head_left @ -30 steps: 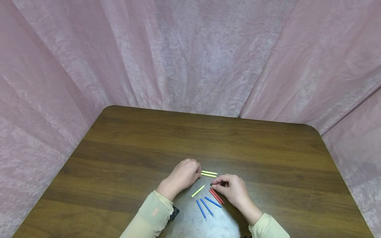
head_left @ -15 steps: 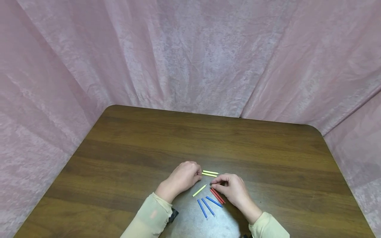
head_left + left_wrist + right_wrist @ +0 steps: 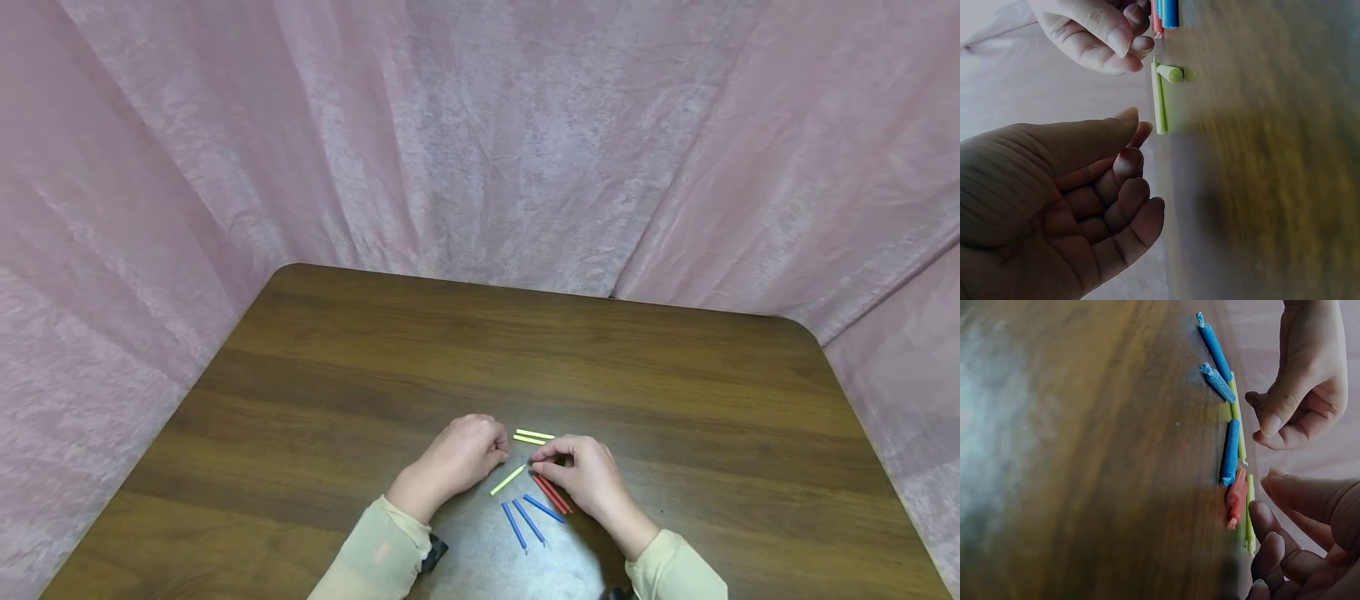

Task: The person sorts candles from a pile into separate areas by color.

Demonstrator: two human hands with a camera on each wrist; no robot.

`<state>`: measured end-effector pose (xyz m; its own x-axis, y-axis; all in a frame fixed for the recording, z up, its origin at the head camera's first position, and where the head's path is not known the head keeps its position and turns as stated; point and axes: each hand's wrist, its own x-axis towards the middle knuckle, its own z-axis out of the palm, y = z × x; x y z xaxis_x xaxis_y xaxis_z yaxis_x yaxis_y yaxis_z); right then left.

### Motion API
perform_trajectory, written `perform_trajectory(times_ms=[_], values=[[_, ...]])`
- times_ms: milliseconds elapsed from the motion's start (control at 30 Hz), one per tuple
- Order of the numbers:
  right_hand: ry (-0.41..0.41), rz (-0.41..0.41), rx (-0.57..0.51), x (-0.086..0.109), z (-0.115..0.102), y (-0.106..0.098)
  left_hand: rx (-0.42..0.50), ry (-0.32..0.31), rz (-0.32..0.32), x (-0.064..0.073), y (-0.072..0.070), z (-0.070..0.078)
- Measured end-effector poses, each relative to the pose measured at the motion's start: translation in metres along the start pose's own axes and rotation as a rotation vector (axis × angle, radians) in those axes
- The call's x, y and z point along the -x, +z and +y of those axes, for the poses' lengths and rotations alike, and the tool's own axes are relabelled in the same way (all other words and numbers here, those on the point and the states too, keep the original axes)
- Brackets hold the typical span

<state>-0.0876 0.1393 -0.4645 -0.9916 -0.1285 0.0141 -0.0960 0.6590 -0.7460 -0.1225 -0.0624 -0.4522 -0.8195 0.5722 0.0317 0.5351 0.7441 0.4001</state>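
On the near side of the lone yellow candle, three blue candles lie fanned out on the worktop, and red candles lie side by side to its right. The lone candle's long axis slants away and rightward, its wick end pointing at the right hand, the nearer one to that end, with fingertips just beside it; thumb and forefinger stand slightly apart, nothing seen between them. The left hand is just beyond the candle on its left, fingers loosely curled, holding nothing visible. Farther beyond the candle lie two more yellow candles, roughly crosswise; well past it hangs a pink curtain.
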Motion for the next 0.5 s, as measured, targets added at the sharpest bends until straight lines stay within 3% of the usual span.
perform_trajectory(times_ms=[500], values=[[-0.013,-0.025,0.021,-0.0025,-0.0036,0.0027,0.007,-0.002,0.023,0.0092,-0.0001,-0.0007]])
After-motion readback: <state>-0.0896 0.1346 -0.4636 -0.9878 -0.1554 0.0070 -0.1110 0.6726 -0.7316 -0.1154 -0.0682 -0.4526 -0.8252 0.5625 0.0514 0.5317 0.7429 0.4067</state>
